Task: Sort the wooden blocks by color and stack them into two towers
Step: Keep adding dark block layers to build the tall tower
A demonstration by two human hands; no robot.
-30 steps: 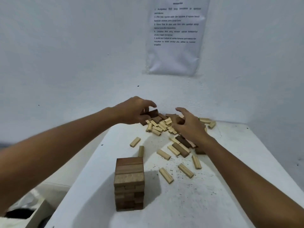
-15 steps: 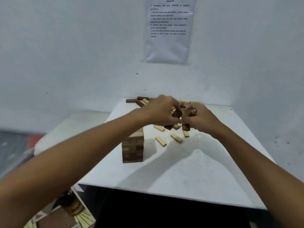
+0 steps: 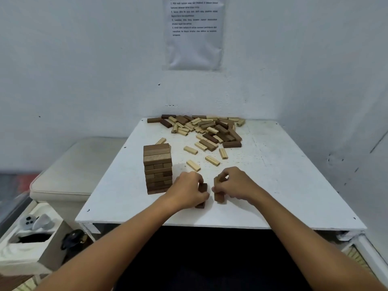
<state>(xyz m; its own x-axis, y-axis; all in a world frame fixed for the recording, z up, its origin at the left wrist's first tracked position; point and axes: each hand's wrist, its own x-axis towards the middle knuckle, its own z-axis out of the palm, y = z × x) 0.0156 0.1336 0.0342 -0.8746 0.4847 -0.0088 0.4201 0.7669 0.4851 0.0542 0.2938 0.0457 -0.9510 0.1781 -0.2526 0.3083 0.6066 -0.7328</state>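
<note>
Now: left hand [image 3: 188, 191] clenched round dark blocks [image 3: 202, 187], right hand [image 3: 236, 184] grasping brown blocks [image 3: 218, 196], near table [image 3: 273, 185] front. One dark tower [image 3: 157, 168]; mixed pile [image 3: 206, 130] behind.

Dim, cool, even light leaves only faint shadows on the bench [image 3: 273, 164], while the wide-angle edges bend and blur softly.
</note>
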